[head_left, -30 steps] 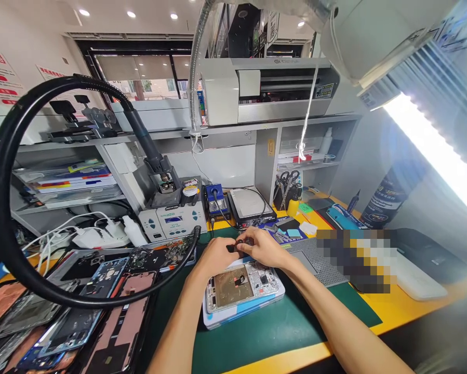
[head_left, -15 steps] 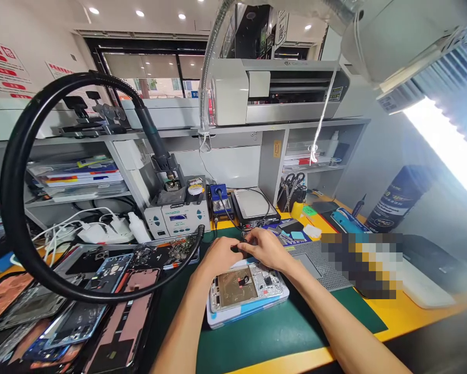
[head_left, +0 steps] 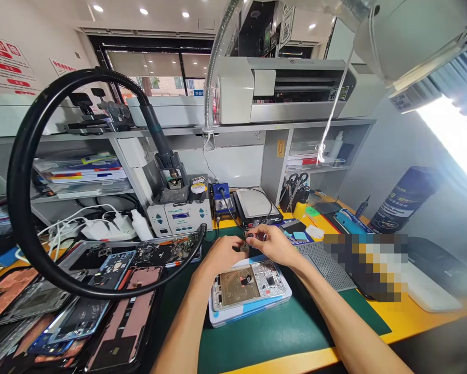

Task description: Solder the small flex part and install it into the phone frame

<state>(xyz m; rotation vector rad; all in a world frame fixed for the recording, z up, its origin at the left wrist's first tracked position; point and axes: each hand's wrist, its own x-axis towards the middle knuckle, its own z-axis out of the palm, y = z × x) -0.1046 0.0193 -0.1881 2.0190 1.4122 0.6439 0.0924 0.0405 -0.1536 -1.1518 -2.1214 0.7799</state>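
My left hand (head_left: 226,255) is closed just beyond the far edge of an opened phone frame (head_left: 237,290); what its fingers grip is too small to name. Close beside it, my right hand (head_left: 274,245) pinches a small dark round piece (head_left: 250,236) between thumb and fingers. The fingertips of both hands nearly meet. The silver phone frame, with its bare metal bed and a black flex piece on it, rests on a blue and white box (head_left: 252,310). That box lies on the green mat (head_left: 256,340).
Stripped phone parts (head_left: 120,322) are piled at the left. A thick black hose (head_left: 13,182) loops over them from the hot air station (head_left: 181,221). A blue soldering station (head_left: 220,200) stands behind. Right of my hands lies a perforated grey plate (head_left: 330,267); a lamp (head_left: 443,124) hangs above.
The view has shifted slightly. My hands have turned a little, and the small dark round piece now shows between my right fingers. The phone frame stays on the box.
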